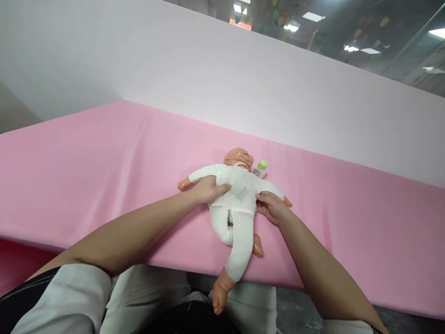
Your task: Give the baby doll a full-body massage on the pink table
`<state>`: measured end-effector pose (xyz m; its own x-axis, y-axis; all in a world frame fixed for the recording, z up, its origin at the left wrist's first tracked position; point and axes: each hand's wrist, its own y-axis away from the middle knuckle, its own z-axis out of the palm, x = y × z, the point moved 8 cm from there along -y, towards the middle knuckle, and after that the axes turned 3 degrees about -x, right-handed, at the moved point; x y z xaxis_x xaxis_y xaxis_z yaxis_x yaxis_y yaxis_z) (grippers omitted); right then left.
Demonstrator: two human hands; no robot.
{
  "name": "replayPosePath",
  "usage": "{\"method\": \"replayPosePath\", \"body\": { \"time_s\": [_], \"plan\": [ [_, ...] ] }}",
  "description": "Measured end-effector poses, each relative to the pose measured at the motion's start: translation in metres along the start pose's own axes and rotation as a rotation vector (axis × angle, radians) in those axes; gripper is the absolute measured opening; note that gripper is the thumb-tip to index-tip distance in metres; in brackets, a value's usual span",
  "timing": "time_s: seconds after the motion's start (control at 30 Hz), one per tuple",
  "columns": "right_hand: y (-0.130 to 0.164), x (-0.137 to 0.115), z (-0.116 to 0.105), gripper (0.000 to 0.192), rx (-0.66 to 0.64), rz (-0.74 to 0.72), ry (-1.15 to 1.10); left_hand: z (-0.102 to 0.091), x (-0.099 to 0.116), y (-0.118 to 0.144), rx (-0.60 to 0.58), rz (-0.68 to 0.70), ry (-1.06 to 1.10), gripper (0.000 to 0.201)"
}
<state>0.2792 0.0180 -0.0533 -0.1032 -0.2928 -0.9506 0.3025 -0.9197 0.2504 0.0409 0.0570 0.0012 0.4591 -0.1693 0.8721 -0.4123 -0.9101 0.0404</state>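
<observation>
A baby doll [239, 188] with a white cloth body lies on its back on the pink padded surface, its head turned to the right. One of its legs hangs over the front edge; the other is bent. My left hand [208, 189] clasps the doll's side, thumb on the belly and fingers hidden beneath. On the opposite side, my right hand [273, 206] holds the doll's waist below its arm, fingers curled at the cloth. Beside the doll's head is a small white bottle [259, 170] with a green cap, touched by neither hand.
The pink padded surface [86, 162] stretches to both sides and ends in front of my legs. Behind it rises a white wall [222, 79], with a window [330, 32] above that shows ceiling lights.
</observation>
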Motion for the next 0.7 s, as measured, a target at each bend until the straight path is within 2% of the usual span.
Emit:
{"method": "replayPosePath", "body": {
  "time_s": [0.07,0.17,0.23,0.33,0.4,0.53,0.63,0.7],
  "plan": [
    [0.002,-0.004,-0.008,0.032,0.106,-0.007,0.237,-0.012,-0.008,-0.002,0.035,-0.047,-0.21,0.061],
    [0.006,-0.022,-0.014,0.029,0.312,-0.094,0.744,-0.024,-0.012,-0.005,0.115,-0.071,-0.54,0.071],
    [0.008,-0.033,-0.012,0.025,0.44,-0.157,1.03,-0.024,-0.01,-0.007,0.146,-0.034,-0.675,0.072],
    [0.009,-0.038,-0.003,0.015,0.514,-0.224,1.246,-0.019,-0.006,-0.007,0.169,0.021,-0.763,0.073],
    [0.01,-0.041,0.009,0.012,0.502,-0.336,1.295,-0.017,-0.003,-0.004,0.208,0.072,-0.81,0.071],
    [0.026,-0.048,0.038,0.043,0.425,-0.617,1.337,-0.008,0.005,0.013,0.245,0.321,-0.851,0.044],
    [0.041,-0.05,0.06,0.057,0.252,-0.726,1.356,0.0,0.006,0.027,0.167,0.499,-0.816,0.045],
    [0.048,-0.047,0.072,0.063,0.094,-0.745,1.362,0.0,0.003,0.031,0.106,0.533,-0.775,0.054]
  ]
}}
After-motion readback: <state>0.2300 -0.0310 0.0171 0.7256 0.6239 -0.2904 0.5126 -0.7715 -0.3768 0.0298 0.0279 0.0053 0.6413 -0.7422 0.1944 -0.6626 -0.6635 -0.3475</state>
